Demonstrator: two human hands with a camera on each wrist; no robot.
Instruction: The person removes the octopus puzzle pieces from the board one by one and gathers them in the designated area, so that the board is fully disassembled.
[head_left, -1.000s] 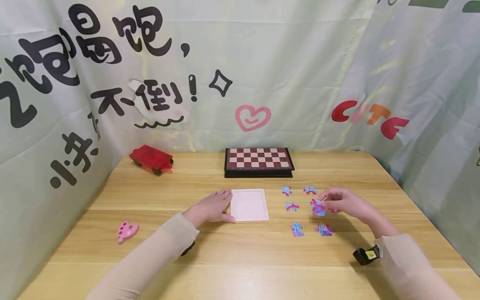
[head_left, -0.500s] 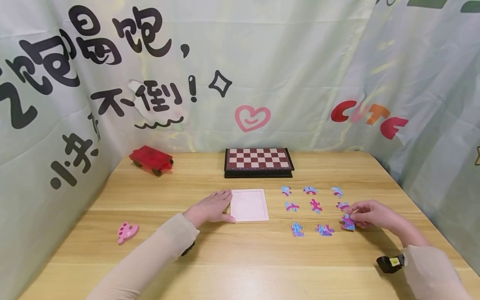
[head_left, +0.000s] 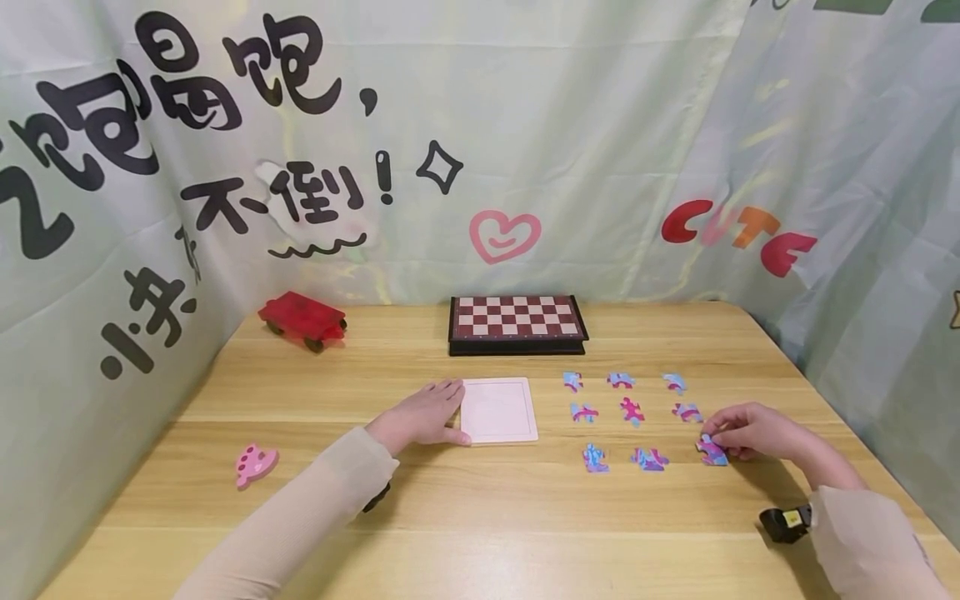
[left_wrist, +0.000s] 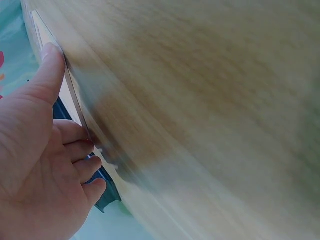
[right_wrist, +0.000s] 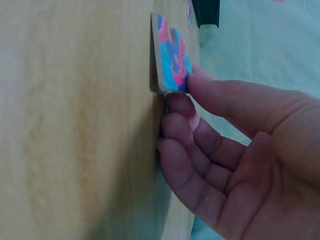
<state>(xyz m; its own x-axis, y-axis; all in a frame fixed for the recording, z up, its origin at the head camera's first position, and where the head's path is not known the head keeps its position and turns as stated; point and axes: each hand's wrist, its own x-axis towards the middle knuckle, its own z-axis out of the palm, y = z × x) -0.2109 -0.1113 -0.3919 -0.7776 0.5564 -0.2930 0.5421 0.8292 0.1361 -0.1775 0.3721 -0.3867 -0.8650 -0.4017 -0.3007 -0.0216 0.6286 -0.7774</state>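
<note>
With thumb and fingertips, my right hand [head_left: 761, 432] pinches a blue, purple and pink jigsaw piece [head_left: 712, 451] at its right side. In the right wrist view that piece [right_wrist: 173, 60] is slightly tipped, one edge close to the tabletop. Several other jigsaw pieces lie flat in loose rows to its left, among them a pink one [head_left: 632, 412] and the nearest one [head_left: 686, 412]. My left hand [head_left: 426, 412] rests at the left edge of a square pale pink puzzle tray [head_left: 498, 410], fingers extended. In the left wrist view its thumb [left_wrist: 51, 70] lies on the tray's edge.
A folded chessboard box [head_left: 517, 325] stands at the back of the wooden table [head_left: 480, 533]. A red toy cart [head_left: 303, 318] is at the back left, and a pink toy piece [head_left: 255, 464] lies at the front left. A printed curtain [head_left: 600, 167] hangs behind.
My right hand has moved right and a little nearer, carrying the piece from above the middle of the rows to the right end of the front row. The left hand has stayed put.
</note>
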